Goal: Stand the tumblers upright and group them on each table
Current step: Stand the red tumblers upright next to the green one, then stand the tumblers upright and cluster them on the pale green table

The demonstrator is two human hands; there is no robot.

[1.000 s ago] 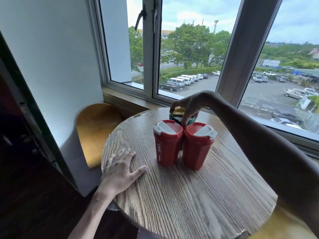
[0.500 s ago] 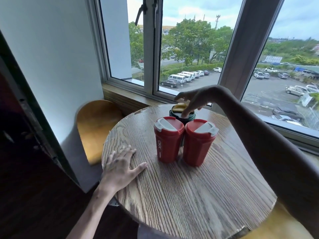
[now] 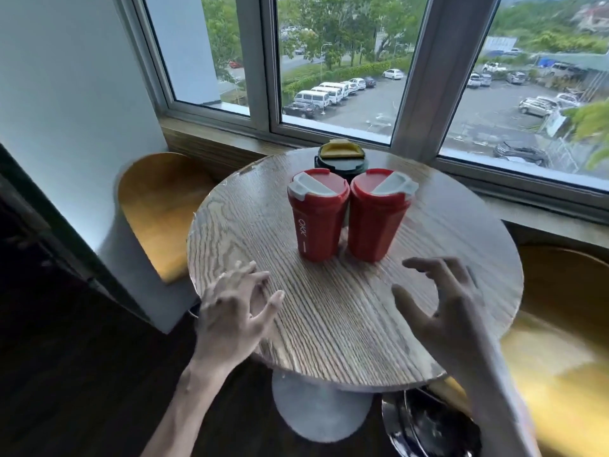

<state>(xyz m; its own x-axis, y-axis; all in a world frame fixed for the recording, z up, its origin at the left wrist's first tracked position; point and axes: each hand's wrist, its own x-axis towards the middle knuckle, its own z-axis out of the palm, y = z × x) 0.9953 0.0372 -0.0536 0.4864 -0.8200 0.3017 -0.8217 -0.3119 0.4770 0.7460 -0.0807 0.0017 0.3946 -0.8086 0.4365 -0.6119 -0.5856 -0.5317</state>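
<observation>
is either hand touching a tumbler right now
No, the left hand and right hand hover open, short of the red tumblers.

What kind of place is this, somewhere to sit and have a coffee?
Probably a cafe or lounge on an upper floor. A small round wooden table holds three lidded tumblers, curved yellow seats flank it, and a wide window looks down on a car park.

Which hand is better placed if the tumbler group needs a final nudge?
Right, marginally. The right hand hovers open just in front of the right red tumbler; the left hand sits at the table edge, farther away.
</observation>
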